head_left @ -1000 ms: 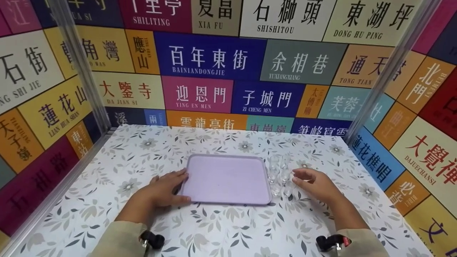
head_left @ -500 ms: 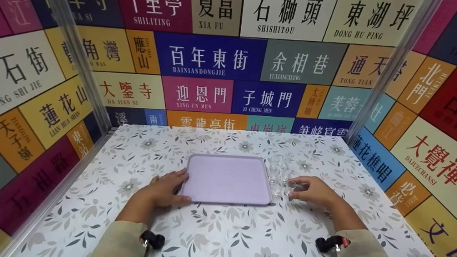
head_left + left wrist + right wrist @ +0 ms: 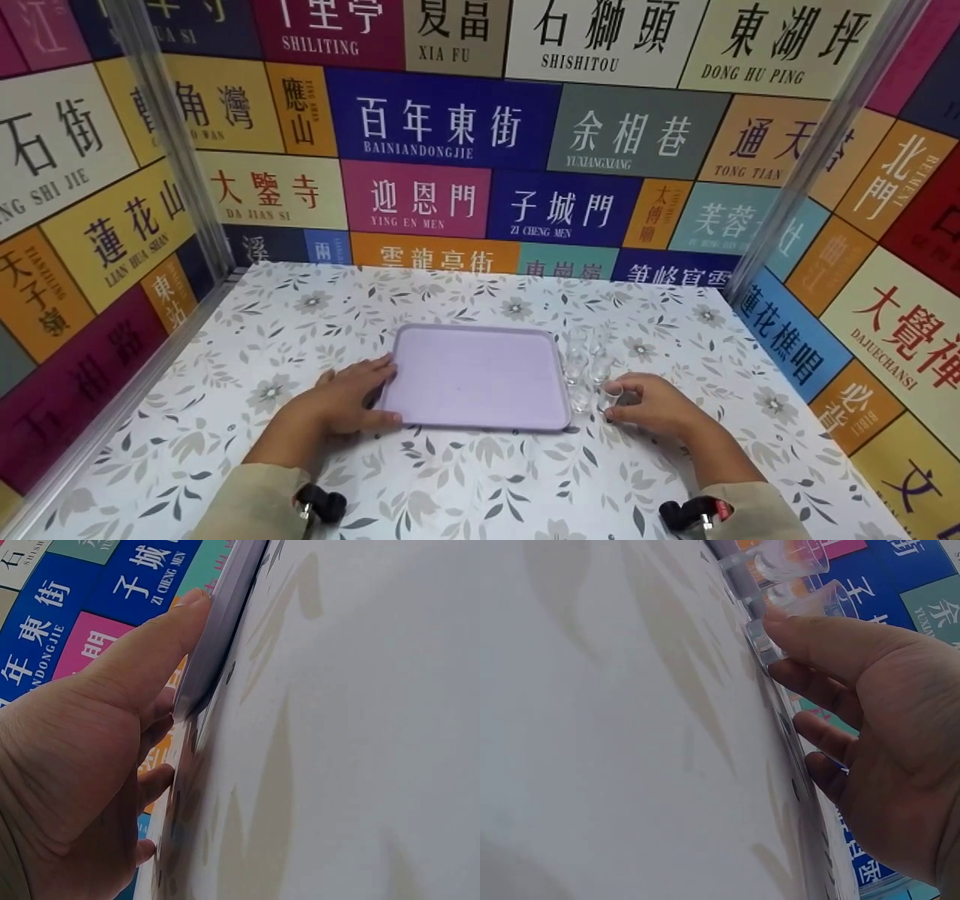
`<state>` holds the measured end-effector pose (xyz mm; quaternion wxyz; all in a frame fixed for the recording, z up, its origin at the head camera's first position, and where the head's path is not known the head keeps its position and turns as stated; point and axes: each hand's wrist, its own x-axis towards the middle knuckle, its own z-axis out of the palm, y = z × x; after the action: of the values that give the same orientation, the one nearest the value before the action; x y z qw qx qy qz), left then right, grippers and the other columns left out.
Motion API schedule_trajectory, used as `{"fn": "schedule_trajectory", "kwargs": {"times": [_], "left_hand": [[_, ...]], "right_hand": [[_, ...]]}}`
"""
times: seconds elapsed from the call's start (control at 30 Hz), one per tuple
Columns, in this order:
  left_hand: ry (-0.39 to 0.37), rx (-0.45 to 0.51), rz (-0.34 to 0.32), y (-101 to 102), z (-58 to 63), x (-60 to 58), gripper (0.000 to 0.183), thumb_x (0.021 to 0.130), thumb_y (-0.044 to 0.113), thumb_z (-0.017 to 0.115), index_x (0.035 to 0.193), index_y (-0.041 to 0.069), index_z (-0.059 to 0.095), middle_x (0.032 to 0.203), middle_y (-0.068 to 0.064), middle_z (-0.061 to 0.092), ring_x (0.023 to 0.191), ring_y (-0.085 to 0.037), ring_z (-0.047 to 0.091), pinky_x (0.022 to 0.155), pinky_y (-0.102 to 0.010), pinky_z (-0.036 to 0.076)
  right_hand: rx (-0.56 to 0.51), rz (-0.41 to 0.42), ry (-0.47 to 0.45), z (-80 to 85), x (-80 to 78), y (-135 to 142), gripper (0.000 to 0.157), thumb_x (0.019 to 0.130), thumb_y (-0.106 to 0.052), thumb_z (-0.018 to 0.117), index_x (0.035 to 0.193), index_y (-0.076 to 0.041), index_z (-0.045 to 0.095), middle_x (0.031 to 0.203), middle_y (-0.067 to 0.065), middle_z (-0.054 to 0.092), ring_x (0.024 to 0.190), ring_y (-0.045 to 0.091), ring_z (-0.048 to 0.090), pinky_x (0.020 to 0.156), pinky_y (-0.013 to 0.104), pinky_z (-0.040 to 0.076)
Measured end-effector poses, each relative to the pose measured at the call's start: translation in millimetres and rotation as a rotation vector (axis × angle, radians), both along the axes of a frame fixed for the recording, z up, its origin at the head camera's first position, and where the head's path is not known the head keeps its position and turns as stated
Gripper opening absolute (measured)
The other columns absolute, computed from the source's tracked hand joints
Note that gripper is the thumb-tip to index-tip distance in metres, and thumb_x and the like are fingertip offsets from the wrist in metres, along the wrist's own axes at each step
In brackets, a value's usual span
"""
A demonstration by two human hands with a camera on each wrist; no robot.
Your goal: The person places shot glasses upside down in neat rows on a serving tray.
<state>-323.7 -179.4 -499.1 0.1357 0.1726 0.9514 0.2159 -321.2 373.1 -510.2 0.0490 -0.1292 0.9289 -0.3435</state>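
A flat lilac tray (image 3: 480, 379) lies on the table in the head view. My left hand (image 3: 341, 397) rests at its left side, thumb against the near corner and fingers along the edge. On the right, my right hand (image 3: 660, 405) pinches a small clear shot glass (image 3: 610, 397) between thumb and fingers. In the right wrist view this shot glass (image 3: 763, 645) stands upright with its base at the tabletop. Several similar shot glasses (image 3: 577, 364) stand in two close rows between it and the tray's right edge.
The table is covered with a white cloth (image 3: 480, 480) of grey leaves and flowers. Panels with colourful sign lettering (image 3: 442, 116) rise behind and on both sides, joined at clear corner posts (image 3: 180, 150).
My right hand has come down and nearer to me, from beside the glasses to the nearest right one, and now pinches it. The left hand and the tray have stayed put.
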Motion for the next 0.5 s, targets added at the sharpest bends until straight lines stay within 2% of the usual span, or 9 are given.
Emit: {"fn": "schedule_trajectory", "kwargs": {"times": [0.1,0.2,0.3,0.5], "left_hand": [[-0.006,0.002,0.004,0,0.0,-0.2,0.104,0.087,0.074,0.074,0.170,0.033,0.029,0.182,0.014,0.014,0.170,-0.033,0.012,0.132,-0.075,0.000],[-0.011,0.002,0.010,-1,-0.2,-0.7,0.105,0.086,0.075,0.074,0.170,0.033,0.028,0.181,0.014,0.014,0.170,-0.032,0.011,0.133,-0.074,0.000],[-0.005,0.003,0.004,-2,-1.1,-1.3,0.105,0.086,0.075,0.074,0.171,0.033,0.029,0.182,0.013,0.014,0.170,-0.033,0.012,0.132,-0.075,0.000],[0.001,-0.007,-0.004,-2,-4.1,-2.4,0.105,0.086,0.077,0.073,0.171,0.034,0.028,0.182,0.015,0.013,0.170,-0.032,0.012,0.133,-0.074,0.002]], "right_hand": [[-0.039,-0.039,-0.055,3.4,1.3,0,0.048,0.088,-0.037,0.089,0.130,-0.017,0.076,0.127,0.009,0.078,0.118,0.027,0.072,0.098,0.043,0.061],[-0.084,-0.070,-0.077,7.7,1.9,1,0.052,0.090,-0.035,0.087,0.134,-0.011,0.074,0.117,0.010,0.080,0.101,0.019,0.074,0.081,0.031,0.062],[-0.089,-0.079,-0.045,12.5,2.1,2,0.055,0.092,-0.035,0.085,0.135,-0.006,0.072,0.110,0.009,0.080,0.094,0.015,0.073,0.080,0.028,0.060],[-0.075,-0.135,-0.023,24.3,3.5,-3,0.059,0.092,-0.043,0.083,0.138,-0.007,0.071,0.101,0.003,0.079,0.091,0.016,0.069,0.079,0.029,0.058]]}}
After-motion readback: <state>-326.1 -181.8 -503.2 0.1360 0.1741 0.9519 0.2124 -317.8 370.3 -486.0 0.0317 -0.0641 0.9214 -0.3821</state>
